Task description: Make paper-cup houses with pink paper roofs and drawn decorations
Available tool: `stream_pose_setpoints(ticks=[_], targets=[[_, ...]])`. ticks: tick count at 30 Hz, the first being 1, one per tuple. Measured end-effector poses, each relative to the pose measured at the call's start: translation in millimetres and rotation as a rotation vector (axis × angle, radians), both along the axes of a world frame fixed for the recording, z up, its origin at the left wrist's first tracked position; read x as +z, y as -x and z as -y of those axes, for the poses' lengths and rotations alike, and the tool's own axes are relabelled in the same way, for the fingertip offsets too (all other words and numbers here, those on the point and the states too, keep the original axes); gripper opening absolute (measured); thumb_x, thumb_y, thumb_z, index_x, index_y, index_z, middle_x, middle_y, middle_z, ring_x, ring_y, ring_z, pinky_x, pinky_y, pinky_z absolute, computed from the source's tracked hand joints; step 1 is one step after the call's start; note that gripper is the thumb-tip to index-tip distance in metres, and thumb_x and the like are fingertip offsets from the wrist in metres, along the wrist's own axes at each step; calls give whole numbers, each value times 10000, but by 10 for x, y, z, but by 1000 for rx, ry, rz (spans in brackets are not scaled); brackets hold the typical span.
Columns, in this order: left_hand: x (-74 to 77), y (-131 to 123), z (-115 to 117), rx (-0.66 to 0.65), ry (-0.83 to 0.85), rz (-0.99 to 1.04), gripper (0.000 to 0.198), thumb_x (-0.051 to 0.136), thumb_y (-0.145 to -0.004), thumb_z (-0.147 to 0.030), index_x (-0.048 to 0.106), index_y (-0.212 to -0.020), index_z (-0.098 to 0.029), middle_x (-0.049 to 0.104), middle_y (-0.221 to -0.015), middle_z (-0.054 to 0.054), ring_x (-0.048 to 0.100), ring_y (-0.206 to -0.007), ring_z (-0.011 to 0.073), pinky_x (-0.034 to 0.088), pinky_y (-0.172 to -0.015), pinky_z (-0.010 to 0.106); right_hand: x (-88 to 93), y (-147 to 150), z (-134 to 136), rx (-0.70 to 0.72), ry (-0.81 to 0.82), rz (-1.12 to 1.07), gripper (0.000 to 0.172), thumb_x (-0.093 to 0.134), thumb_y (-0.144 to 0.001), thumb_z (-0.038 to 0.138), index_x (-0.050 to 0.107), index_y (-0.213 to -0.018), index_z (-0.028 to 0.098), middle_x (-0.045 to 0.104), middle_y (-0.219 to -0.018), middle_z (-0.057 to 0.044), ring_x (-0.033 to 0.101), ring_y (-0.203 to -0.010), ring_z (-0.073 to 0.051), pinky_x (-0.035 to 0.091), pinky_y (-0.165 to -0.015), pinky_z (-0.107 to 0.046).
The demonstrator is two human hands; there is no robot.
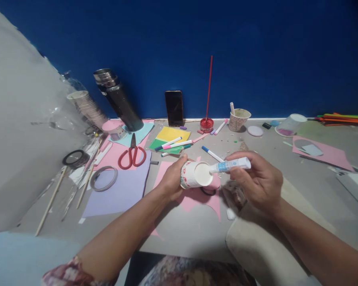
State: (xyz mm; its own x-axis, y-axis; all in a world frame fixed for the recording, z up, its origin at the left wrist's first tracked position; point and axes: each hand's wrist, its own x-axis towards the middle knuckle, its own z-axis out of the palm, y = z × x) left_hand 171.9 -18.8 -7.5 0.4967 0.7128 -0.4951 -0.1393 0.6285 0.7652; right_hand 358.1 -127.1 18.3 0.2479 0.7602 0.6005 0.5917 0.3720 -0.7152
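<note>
The left hand [174, 179] holds a printed paper cup [191, 174] on its side above pink paper [214, 204], its round white end facing the right hand [258, 182]. Pinched there, a blue-labelled white tube [228, 165] points leftward at that end; contact is unclear.

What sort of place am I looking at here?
Probably a craft table against a blue wall: coloured felt-tip pens lie about, red-handled scissors rest near a lilac sheet, and the right hand holds a glue stick to a paper cup.
</note>
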Motion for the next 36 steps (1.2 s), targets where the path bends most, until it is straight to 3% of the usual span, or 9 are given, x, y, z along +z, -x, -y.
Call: stream_pose_setpoints(ticks=[6,10,14,18,27,32,36], targets=[[-7,20,-21,40,-176,-53,488,562,-965,-603,661,-804,-153,600,-541,33,568,-419,190,466,-387,295,133,40,9,93,-50,273,101,622,-954,269,705,-912,232,747,-706,-5,630,-536,-149,480,-548,-273],[11,23,12,62,-321,-107,513,579,-949,-628,672,-796,-147,607,-535,34,568,-415,177,460,-389,272,79,91,29,157,22,106,98,639,-970,282,720,-971,226,724,-660,21,633,-515,-146,479,-520,-264],[-5,19,47,-12,-260,-102,538,590,-930,-669,664,-810,-151,617,-559,29,575,-432,167,462,-410,262,-13,101,24,93,-104,-38,115,688,-964,286,733,-1056,233,774,-830,-5,681,-615,-152,524,-592,-272],[-7,9,58,-51,-235,-116,547,615,-900,-694,653,-811,-156,615,-577,27,585,-463,169,470,-432,265,-24,72,5,54,-147,8,122,700,-955,249,730,-1073,247,785,-915,-12,699,-683,-152,529,-637,-266],[24,-8,44,-40,-439,-299,477,573,-918,-601,639,-730,-167,584,-590,16,527,-477,142,409,-465,255,157,58,60,290,-119,250,113,584,-990,243,695,-1005,235,781,-801,-18,692,-606,-150,517,-578,-265],[69,35,60,-93,-641,-345,445,497,-962,-519,655,-730,-173,596,-650,22,518,-559,148,404,-537,267,194,76,51,206,-124,308,116,592,-965,229,706,-944,234,769,-756,-24,688,-598,-160,503,-573,-273],[97,58,71,-113,-697,-332,429,503,-960,-514,675,-751,-181,602,-669,24,521,-576,152,398,-548,268,183,36,25,27,-6,204,106,621,-930,214,695,-857,233,687,-649,27,563,-495,-122,437,-522,-258]])
